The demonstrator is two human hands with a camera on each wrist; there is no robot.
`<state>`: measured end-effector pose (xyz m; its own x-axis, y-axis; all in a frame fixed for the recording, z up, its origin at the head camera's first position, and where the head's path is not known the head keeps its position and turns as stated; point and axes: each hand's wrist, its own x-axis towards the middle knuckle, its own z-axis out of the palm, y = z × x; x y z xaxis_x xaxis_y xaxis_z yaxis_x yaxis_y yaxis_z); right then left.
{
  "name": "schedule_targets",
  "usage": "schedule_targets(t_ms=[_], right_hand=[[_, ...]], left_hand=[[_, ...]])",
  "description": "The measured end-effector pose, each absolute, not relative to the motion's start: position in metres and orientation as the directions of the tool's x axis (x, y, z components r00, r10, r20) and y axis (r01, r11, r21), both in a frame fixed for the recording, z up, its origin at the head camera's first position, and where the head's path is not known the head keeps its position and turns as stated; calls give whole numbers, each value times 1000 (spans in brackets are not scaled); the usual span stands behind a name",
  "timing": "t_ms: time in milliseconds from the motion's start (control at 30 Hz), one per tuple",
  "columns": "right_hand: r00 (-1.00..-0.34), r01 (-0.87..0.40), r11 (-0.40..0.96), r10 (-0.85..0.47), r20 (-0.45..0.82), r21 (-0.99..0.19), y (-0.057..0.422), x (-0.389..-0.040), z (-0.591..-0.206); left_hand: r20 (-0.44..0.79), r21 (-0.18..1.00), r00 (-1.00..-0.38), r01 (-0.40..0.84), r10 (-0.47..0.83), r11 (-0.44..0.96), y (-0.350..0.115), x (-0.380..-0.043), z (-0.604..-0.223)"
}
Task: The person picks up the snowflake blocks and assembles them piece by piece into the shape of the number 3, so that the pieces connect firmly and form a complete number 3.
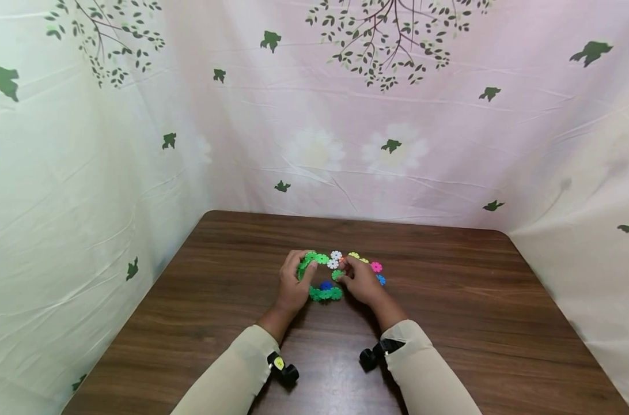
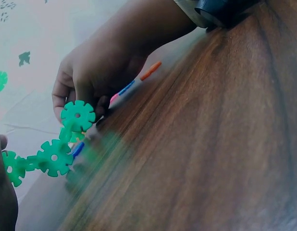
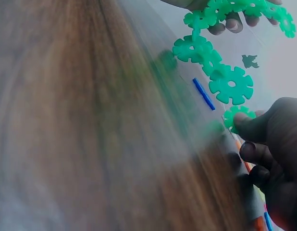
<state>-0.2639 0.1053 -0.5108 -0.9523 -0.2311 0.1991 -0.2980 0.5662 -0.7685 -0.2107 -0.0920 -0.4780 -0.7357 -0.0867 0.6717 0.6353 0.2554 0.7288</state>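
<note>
That green chain (image 1: 325,294) looks bright, all notched discs (image 3: 242,87) like little flowers with center holes, curving over the table (image 1: 231,259). Left hand (image 1: 293,283) grips its left side; right hand (image 1: 363,280) pinches 1 matching disc (image 1: 337,275) near its right side.

- Right hand (image 3: 285,156) pinches a green notched disc (image 3: 230,120).
- Left hand (image 3: 233,23) grips a chain of interlocked green discs (image 3: 189,48).
- Blue piece (image 3: 204,94), edge-on, near the chain.
- Wood-grain tabletop (image 3: 86,106), partly blurred.
</note>
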Motion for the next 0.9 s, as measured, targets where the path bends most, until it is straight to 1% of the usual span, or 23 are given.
schedule_targets(t_ms=[167,267,400,567,767,900], right_hand=[[-937,-348,529,-207,280,-774,105,-261,-509],[-926,-376,478,-185,328,-793,105,-259,-504],[-918,-395,348,-184,351,-850,104,-257,-497],[-904,-411,216,-221,365,-886,105,-258,-494],[-871,-470,161,-242,427,-868,106,-255,-489],[-868,-473,145,-249,431,-869,105,-252,-486]], left_hand=[[691,707,-718,651,-78,276,-93,-212,-479],[702,696,-708,659,-77,284,-93,-217,-485],[705,694,-705,660,-83,289,-94,-228,-500],[703,696,-708,661,-77,279,-98,-236,-510],[710,690,-702,674,-63,264,-100,-236,-511],[716,682,-696,678,-58,275,-100,-234,-509]])
